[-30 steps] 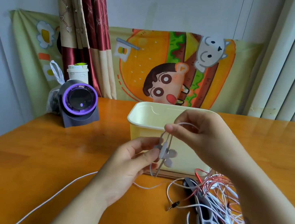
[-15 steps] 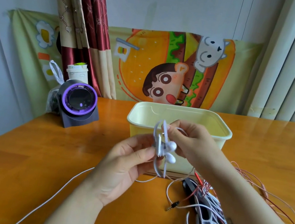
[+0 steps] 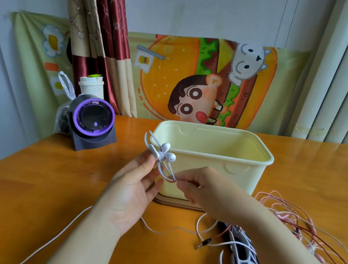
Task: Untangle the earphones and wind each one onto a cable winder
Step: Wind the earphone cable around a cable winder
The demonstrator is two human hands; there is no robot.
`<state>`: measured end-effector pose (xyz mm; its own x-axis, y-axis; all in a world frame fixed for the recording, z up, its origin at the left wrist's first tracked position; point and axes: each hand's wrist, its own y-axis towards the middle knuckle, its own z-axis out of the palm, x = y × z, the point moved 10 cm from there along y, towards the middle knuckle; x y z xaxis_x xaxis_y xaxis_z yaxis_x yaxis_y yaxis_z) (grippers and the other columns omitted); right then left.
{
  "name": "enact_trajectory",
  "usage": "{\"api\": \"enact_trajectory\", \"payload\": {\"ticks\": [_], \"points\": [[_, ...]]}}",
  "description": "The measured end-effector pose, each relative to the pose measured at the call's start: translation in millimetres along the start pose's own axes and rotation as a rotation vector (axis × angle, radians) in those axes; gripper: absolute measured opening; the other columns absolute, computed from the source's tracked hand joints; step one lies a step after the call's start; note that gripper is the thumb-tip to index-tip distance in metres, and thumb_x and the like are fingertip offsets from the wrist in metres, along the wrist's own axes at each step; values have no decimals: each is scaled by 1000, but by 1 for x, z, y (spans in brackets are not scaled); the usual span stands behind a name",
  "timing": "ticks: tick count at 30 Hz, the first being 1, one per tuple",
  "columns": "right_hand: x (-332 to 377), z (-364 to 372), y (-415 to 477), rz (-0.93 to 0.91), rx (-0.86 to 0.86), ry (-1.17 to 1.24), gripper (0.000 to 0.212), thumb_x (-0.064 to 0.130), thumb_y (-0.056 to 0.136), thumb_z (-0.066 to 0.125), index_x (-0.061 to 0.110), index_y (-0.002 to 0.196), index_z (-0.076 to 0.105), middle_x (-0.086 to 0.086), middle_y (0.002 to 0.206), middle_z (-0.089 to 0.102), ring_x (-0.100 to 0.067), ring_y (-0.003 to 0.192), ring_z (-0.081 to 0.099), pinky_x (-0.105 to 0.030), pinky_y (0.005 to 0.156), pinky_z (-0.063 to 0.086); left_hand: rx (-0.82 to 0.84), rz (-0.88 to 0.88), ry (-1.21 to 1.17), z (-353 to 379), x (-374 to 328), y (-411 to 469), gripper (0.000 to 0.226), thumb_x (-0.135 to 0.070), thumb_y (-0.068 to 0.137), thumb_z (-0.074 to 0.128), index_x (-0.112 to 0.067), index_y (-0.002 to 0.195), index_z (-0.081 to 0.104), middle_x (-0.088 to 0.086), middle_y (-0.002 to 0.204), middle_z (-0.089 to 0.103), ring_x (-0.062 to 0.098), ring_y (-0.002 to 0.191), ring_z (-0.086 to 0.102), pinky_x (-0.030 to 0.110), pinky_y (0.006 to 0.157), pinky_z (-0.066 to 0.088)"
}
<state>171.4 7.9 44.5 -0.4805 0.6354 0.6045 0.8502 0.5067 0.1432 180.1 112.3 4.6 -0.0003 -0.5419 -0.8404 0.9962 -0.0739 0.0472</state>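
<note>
Left hand [image 3: 135, 191] is up in front of the tub's [image 3: 269, 161] near-left corner, thumb and fingertips pinching the small grey cable winder [image 3: 158, 153]. The white earphones [image 3: 170, 153] sit on it, both buds poking out toward the tub wall, with a few turns on. Right hand [image 3: 200, 191] is just beside it, in front of the tub, thumb and forefinger nipped on the white cable [image 3: 171, 177] where it leaves the winder.

Here's what worries me. That winder is held only at the fingertips, so a firm tug from my right could twist it out of the pinch or spin it, and the turns would spring loose. The buds look barely tucked, so slack in the next wrap could let one flop free.

The bigger trap is the tail. It drops under my wrists and runs along the table [image 3: 26, 189], long and loose, away from the tub toward the near-left edge. To the tub's right is the pink and red tangle [image 3: 290, 217], touching my right forearm. A jack plug [image 3: 203, 243] lies in front of the tub, and I can't tell whose lead it ends. If I haul cable without looking, a loop could hook that plug or drag a pink strand in with it, and I'd be winding two sets together. My guess is short pulls and steady tension, with an eye on the tail.
</note>
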Motion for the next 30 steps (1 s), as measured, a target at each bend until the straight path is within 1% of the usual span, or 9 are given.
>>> {"api": "enact_trajectory", "payload": {"ticks": [3, 6, 10, 13, 17, 21, 24, 28, 30], "points": [[-3, 2, 0, 33, 20, -35, 26, 18, 99, 44, 7, 103, 67, -7, 63, 40, -11, 52, 30, -24, 52, 27, -64, -43, -56, -9, 6, 3, 34, -27, 78, 62, -24, 111, 69, -1, 110, 69, 15, 102, 59, 28, 87, 46], [-1, -2, -2, 49, 21, -44, 27, 22, 99, 45, 25, 111, 68, -4, 62, 44, -11, 51, 33, -22, 50, 29, -93, -40, -94, -11, 7, 4, 29, -24, 78, 61, -21, 105, 68, -3, 96, 73, 14, 93, 66, 29, 85, 48], [3, -11, -5, 43, -7, -83, 26, 22, 99, 46, 25, 107, 71, 9, 52, 45, -6, 45, 38, -16, 48, 32, -138, -33, -143, -16, 8, 5, 26, -22, 75, 62, -18, 101, 68, -2, 87, 72, 11, 78, 71, 29, 82, 51], [8, -15, -7, 31, -20, -114, 25, 23, 98, 48, 24, 105, 71, 12, 52, 47, -1, 48, 45, -14, 51, 36, -113, -22, -120, -15, 9, 6, 23, -21, 77, 61, -18, 98, 69, -2, 87, 72, 12, 80, 69, 29, 85, 51], [23, -22, -11, -42, -44, -134, 29, 33, 95, 50, 13, 98, 71, -1, 67, 61, -7, 54, 48, -18, 54, 37, -74, 64, 117, -13, 2, 5, 30, -20, 82, 62, -15, 111, 67, 2, 103, 73, 15, 95, 65, 32, 88, 50], [22, -52, -14, -31, -229, 139, 23, 24, 97, 49, 12, 88, 67, 6, 54, 50, -4, 42, 45, -15, 44, 37, -10, 239, 613, 5, -13, -3, 20, -27, 83, 68, -27, 103, 67, -11, 100, 74, 8, 100, 67, 29, 90, 49], [12, -62, -16, 8, -299, 216, 27, 22, 99, 45, 9, 85, 64, 4, 55, 46, -8, 41, 43, -19, 44, 37, 89, 253, 707, 23, -11, -8, 15, -22, 88, 65, -24, 103, 65, -13, 97, 75, 3, 97, 68, 27, 90, 49], [4, -71, -15, 35, -352, 243, 29, 22, 100, 43, 7, 84, 62, 2, 55, 52, -10, 51, 62, -22, 57, 46, 137, 250, 779, 26, -10, -9, 20, -14, 89, 65, -27, 104, 65, -16, 96, 74, 4, 94, 69, 25, 86, 48], [-2, -73, -15, 53, -365, 342, 30, 22, 100, 43, 6, 83, 61, 4, 52, 50, -13, 48, 57, -24, 54, 45, 162, 240, 784, 27, -9, -9, 24, -12, 88, 66, -31, 102, 66, -15, 97, 74, 6, 95, 69, 26, 87, 48]]}}
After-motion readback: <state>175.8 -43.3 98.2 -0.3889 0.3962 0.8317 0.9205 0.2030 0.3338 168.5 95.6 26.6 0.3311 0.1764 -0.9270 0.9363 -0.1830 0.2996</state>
